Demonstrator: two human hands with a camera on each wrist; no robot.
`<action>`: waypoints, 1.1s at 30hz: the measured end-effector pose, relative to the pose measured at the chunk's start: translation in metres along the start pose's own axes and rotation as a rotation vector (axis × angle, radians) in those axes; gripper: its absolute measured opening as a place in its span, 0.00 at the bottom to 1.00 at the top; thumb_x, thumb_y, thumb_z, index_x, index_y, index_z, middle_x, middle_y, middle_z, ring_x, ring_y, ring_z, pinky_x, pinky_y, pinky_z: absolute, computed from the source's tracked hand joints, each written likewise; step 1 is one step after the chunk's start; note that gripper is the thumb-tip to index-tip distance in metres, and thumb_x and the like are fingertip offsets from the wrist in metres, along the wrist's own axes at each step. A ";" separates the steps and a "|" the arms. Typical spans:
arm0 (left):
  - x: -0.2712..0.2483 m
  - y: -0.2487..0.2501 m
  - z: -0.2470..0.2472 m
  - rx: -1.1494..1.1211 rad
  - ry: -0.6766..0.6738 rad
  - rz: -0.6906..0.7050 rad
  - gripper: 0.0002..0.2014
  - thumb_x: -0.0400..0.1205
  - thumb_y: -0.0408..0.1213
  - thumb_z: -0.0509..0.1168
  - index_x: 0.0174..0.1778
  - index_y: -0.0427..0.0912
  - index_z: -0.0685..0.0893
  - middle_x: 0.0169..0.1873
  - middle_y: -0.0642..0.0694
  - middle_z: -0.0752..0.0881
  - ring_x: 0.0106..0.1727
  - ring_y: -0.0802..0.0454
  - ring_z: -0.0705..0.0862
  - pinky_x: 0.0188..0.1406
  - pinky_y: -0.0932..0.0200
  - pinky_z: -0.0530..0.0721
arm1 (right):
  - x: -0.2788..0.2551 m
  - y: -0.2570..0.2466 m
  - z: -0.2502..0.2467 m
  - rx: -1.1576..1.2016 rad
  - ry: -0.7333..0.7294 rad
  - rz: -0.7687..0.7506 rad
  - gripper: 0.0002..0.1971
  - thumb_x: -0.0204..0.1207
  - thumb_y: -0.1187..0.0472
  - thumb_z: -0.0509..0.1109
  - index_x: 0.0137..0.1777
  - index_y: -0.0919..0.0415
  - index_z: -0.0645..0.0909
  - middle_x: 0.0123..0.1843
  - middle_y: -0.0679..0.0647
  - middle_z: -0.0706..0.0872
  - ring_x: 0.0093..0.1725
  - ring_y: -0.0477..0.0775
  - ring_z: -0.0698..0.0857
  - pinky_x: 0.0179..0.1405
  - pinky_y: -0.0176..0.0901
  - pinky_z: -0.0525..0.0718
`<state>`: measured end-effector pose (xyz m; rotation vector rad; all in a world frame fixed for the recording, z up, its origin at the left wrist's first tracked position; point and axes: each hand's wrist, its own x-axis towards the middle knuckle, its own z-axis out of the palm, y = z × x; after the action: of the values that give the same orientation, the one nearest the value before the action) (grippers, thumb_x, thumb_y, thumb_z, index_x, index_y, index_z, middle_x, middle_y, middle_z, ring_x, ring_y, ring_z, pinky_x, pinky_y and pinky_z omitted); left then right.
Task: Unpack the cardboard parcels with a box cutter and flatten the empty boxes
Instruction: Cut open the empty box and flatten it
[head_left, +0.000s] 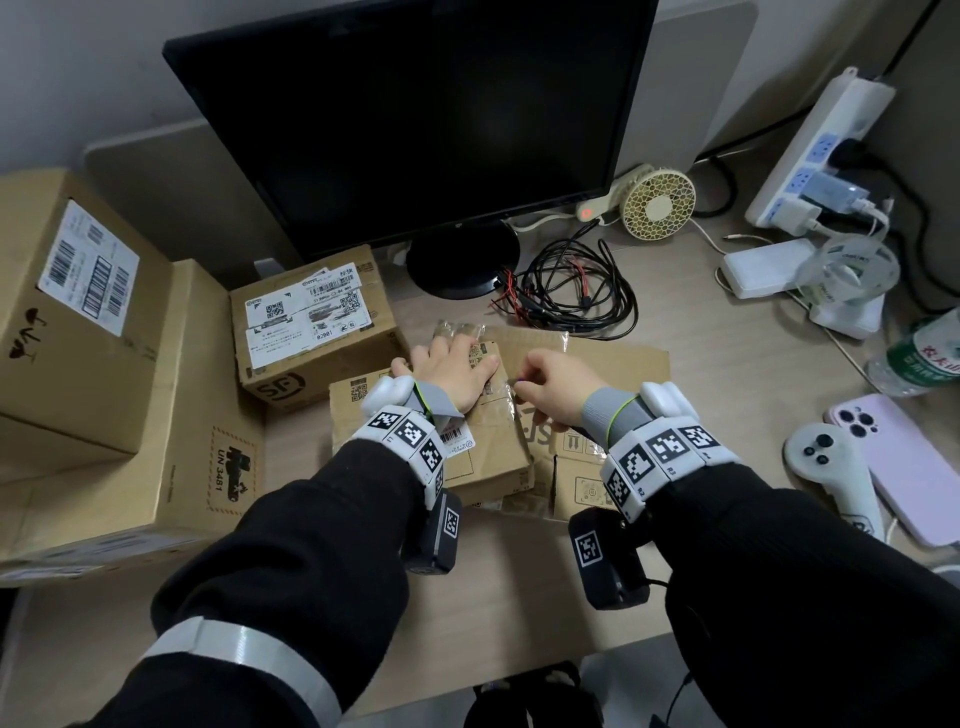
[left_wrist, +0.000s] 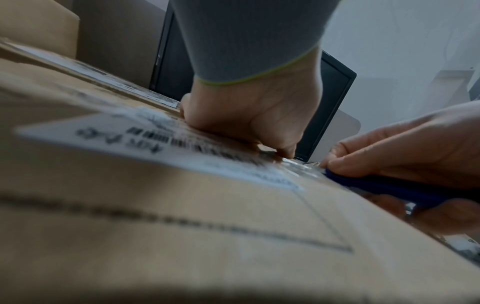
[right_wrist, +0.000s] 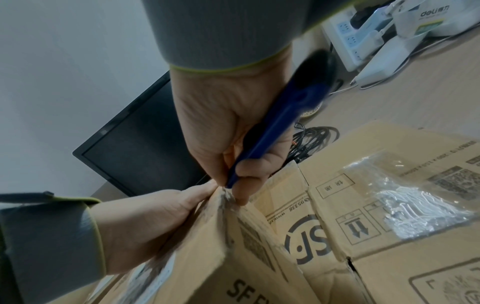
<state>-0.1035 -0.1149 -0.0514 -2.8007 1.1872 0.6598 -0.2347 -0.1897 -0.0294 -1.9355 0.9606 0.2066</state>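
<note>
The box (head_left: 483, 441) is pressed flat-palmed by the left hand (head_left: 452, 371); only the wrist views show the blue cutter (right_wrist: 270, 133) gripped in the right hand (head_left: 558, 387), at 3 o'clock of the left.

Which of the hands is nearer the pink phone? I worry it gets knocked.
Right. The right hand grips the box cutter over the parcel, on the pink phone side; the left hand presses the parcel farther away.

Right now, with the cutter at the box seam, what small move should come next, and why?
Probably draw the blue box cutter along the taped seam, away from the left hand. The right hand holds its tip at the small parcel, which the left hand presses flat, thumb close by.
</note>
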 end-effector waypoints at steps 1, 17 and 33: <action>0.000 0.001 0.000 0.008 0.002 -0.001 0.27 0.83 0.63 0.46 0.75 0.55 0.66 0.75 0.46 0.69 0.73 0.40 0.67 0.68 0.39 0.60 | -0.002 0.000 -0.001 0.008 -0.020 0.005 0.04 0.83 0.61 0.61 0.50 0.62 0.74 0.41 0.58 0.85 0.31 0.53 0.85 0.18 0.39 0.80; 0.000 0.004 0.002 0.065 -0.014 -0.035 0.30 0.83 0.64 0.45 0.76 0.53 0.65 0.73 0.44 0.70 0.71 0.39 0.68 0.68 0.39 0.61 | -0.028 0.020 0.000 0.173 -0.091 0.018 0.06 0.80 0.63 0.64 0.42 0.56 0.73 0.37 0.54 0.83 0.25 0.52 0.85 0.15 0.34 0.72; -0.002 0.006 -0.001 0.069 -0.018 -0.045 0.30 0.83 0.64 0.44 0.76 0.52 0.64 0.74 0.42 0.70 0.72 0.38 0.68 0.70 0.39 0.62 | -0.045 0.025 -0.005 0.123 -0.258 0.028 0.08 0.79 0.65 0.64 0.39 0.54 0.73 0.36 0.53 0.82 0.19 0.45 0.83 0.15 0.34 0.72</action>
<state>-0.1086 -0.1175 -0.0488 -2.7502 1.1177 0.6276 -0.2839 -0.1758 -0.0209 -1.7346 0.8100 0.3939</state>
